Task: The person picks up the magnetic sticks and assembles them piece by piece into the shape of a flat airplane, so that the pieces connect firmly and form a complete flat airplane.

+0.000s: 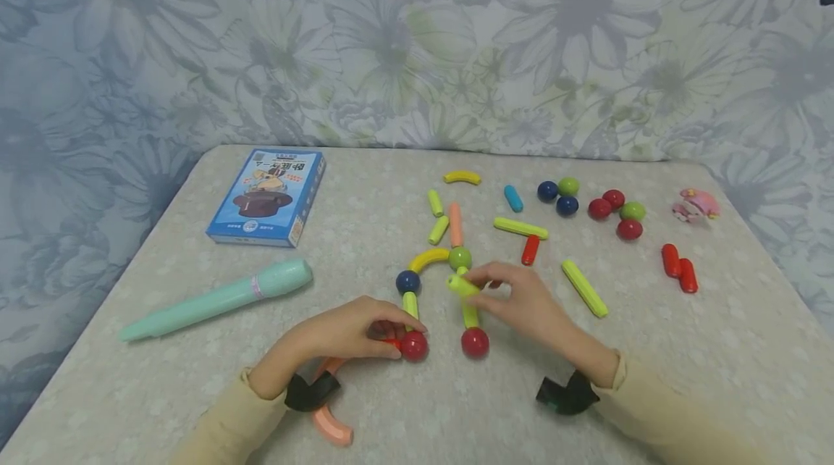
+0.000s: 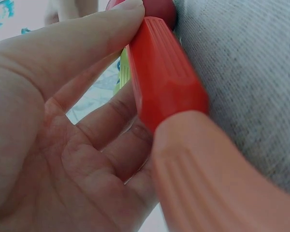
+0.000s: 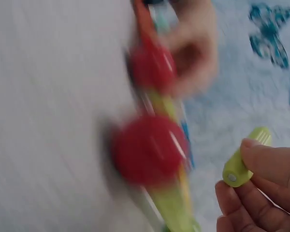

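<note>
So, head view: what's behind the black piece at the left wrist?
Salmon, curved, plastic-looking rod sections show above and below the black piece; the middle is covered, can't tell if they join.

Seemingly home: floral wall (image 1: 430, 66), cloth-covered table (image 1: 449, 414), toy rods (image 1: 584, 289).

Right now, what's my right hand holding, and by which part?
Your right hand holds a short lime-green stick, pinched around its middle between thumb and fingers, with both ends showing.

lime rod (image 1: 462, 286): pinched, raised | red ball (image 1: 413, 346): glossy, on tablecloth (image 1: 430, 421) | ribbed red rod (image 2: 169, 72): touching red ball
</note>
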Motion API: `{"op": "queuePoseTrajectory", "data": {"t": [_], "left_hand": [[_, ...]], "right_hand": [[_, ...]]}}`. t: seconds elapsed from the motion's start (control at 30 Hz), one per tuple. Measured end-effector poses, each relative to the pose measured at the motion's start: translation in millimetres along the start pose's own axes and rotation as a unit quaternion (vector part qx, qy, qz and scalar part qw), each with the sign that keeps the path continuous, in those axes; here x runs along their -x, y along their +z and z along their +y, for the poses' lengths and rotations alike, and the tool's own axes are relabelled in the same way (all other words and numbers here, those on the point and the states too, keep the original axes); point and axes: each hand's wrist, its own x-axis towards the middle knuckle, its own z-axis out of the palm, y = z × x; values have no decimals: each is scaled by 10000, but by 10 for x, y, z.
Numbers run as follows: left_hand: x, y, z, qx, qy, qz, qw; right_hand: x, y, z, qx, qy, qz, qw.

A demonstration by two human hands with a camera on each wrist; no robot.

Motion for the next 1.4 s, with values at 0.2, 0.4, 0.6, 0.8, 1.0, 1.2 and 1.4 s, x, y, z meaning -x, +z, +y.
{"op": "queuePoseTrajectory", "data": {"t": [0.2,0.4,0.6,0.8,1.0,1.2,1.4], "left_hand": [[13,3,-2,-15,8,24,10000],[8,6,-6,25,-8,55,10000],[11,3,-14,50,19,69,10000],[14,5,-8,40,-2,67,10000],[2,4,2,62,17,24,10000],[5,3,5,68,30,27,10000],[3,2,-10,56,68,43,10000]], "right_hand": [[225,362,-148,-568,-4,-548,9969],[274,417,-119,165,-303,-615,9975],[297,398,-115,707,-622,-633,9935],[299,399,-132,1168,-862,-712,9868],[295,425,-152,1336,-841,-742,9847],[295,435,-157,1296,-797,-703,9858],[291,395,-148,1061,-708,-868,9880]]}}
